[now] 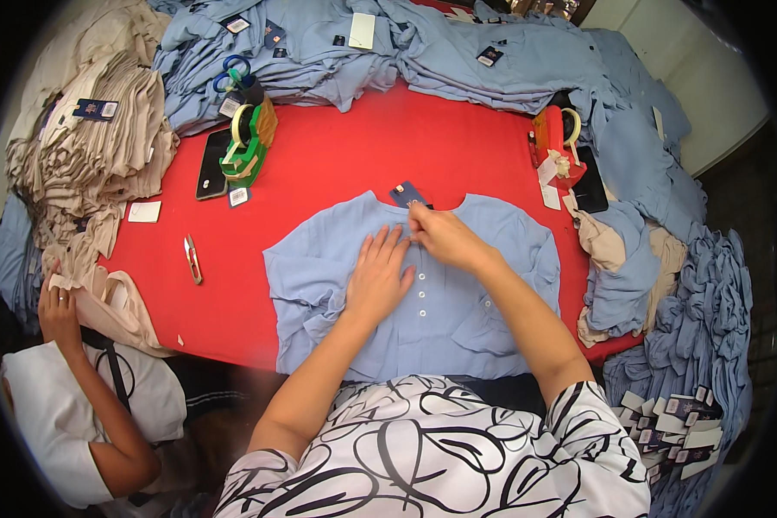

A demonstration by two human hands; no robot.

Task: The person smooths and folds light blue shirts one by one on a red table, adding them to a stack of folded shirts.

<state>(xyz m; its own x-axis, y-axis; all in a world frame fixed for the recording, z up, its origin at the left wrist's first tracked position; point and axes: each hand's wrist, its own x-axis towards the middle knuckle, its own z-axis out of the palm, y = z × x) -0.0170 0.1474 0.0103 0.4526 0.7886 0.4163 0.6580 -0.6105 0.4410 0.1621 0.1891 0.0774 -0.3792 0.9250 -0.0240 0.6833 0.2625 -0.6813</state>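
A light blue blouse with a row of white buttons lies spread on the red table in front of me, its neck facing away. My left hand rests flat on its front, just left of the button row, fingers stretched out. At the neckline my right hand is closed, thumb and fingers pinched together by the top of the placket. What is in that pinch is hidden, perhaps only cloth. Just beyond the right fingers, a dark blue hang tag lies at the collar.
Thread snips lie left of the blouse. A green tape dispenser and a phone stand beyond them; a red dispenser is at right. Blue garments and beige garments are piled around. A co-worker's hand handles beige cloth.
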